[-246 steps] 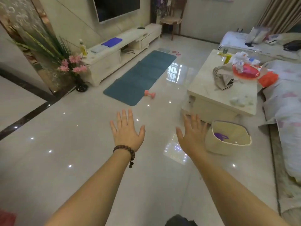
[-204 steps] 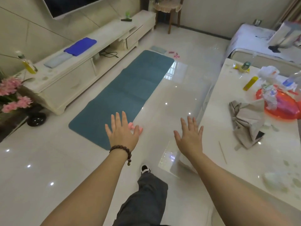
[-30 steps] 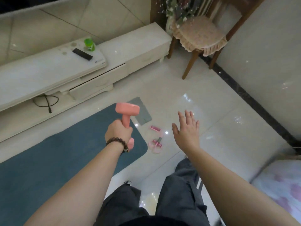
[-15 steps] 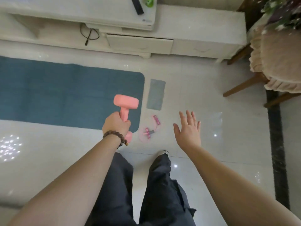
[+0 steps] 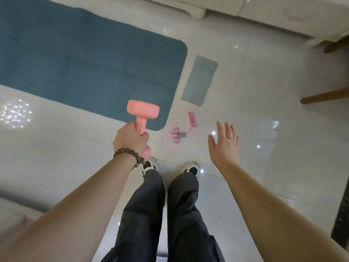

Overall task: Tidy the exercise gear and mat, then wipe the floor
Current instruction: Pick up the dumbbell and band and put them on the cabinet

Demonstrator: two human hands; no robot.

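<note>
Person standing on a glossy white tile floor (image 5: 283,176), view straight down past dark trousers and two shoes. Left hand (image 5: 130,139), bead bracelet (image 5: 130,155) on the wrist, grips the handle of a pink dumbbell (image 5: 142,115); dumbbell held upright above the floor, upper head over the near corner of the mat, lower head showing just below the fist. Right hand (image 5: 224,143) holds nothing: fingers straight and slightly spread, palm down, hovering above the floor. Blue exercise mat (image 5: 85,63) lies flat and unrolled across the upper left. Grey cloth (image 5: 200,80), rectangular, flat on the floor just beside the mat's short end, not touching it. Pink resistance band (image 5: 179,131) with loops and a grey centre piece on the floor between the two hands, near the mat's corner. White cabinet base (image 5: 264,10) along the top edge; wooden chair legs (image 5: 324,95) at right.
</note>
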